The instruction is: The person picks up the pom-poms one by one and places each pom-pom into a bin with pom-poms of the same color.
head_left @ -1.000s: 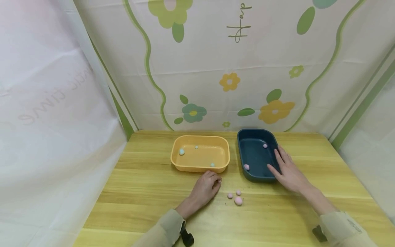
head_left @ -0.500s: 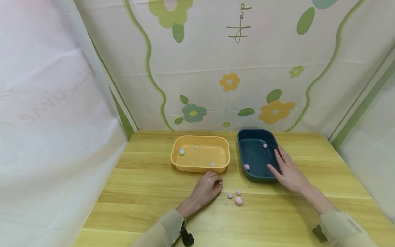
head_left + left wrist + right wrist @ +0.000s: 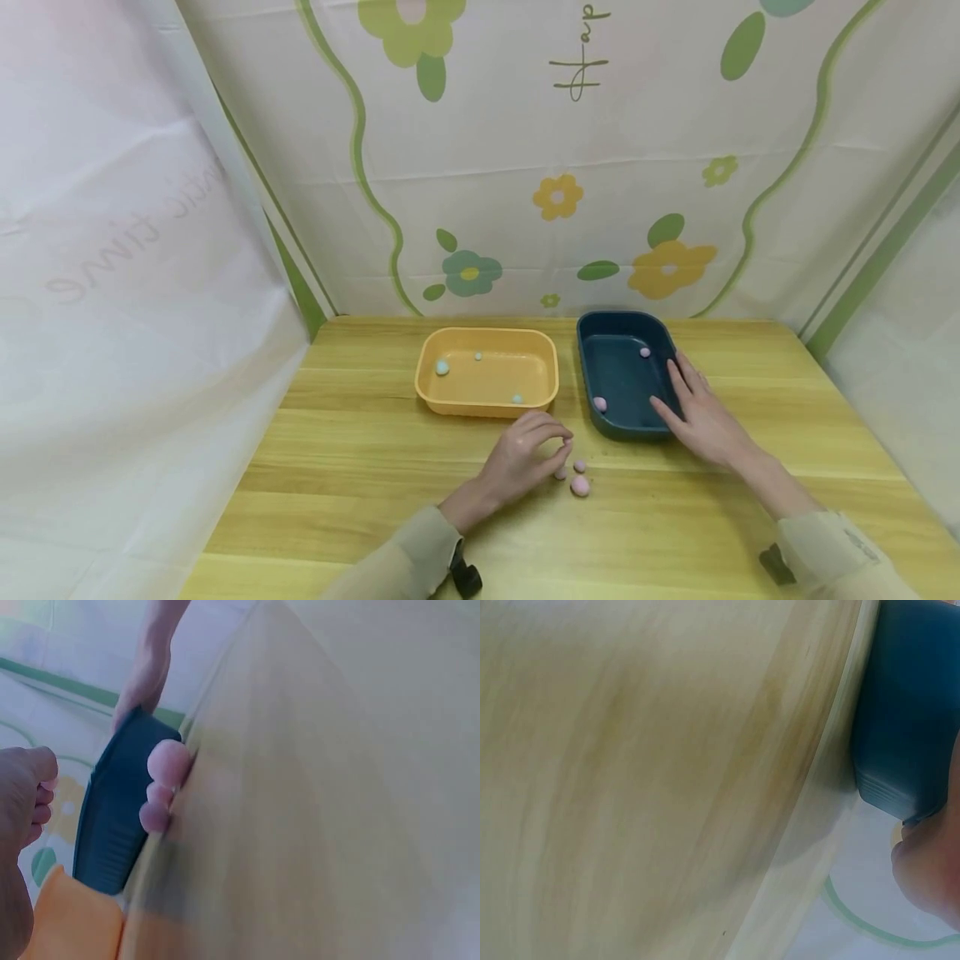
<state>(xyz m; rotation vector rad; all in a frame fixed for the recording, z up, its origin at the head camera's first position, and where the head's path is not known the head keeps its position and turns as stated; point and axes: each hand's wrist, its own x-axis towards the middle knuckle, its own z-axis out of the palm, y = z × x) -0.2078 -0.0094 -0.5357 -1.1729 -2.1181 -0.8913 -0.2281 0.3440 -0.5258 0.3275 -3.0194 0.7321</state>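
Observation:
In the head view, my left hand (image 3: 521,457) pinches a small pink ball (image 3: 567,442) between thumb and fingertips, above the table. The ball is mostly covered by the fingers. Just under and beside that hand lie three other pink balls, the largest pink ball (image 3: 580,486) nearest me. My right hand (image 3: 708,425) rests with spread, fairly straight fingers on the right rim of a dark blue tray (image 3: 624,432). Inside this tray are two pink balls, one at the near left corner (image 3: 600,404) and one farther back (image 3: 645,352).
A yellow tray (image 3: 486,409) stands left of the blue one, with three pale blue-green balls in it, one of them a larger ball (image 3: 442,367). Both trays sit toward the back of the wooden table (image 3: 337,467), before a flower-printed cloth (image 3: 480,200).
My left hand has moved right and slightly up from beside the yellow tray's front, to over the loose pink balls, its pinched ball now showing. My right hand stays on the blue tray.

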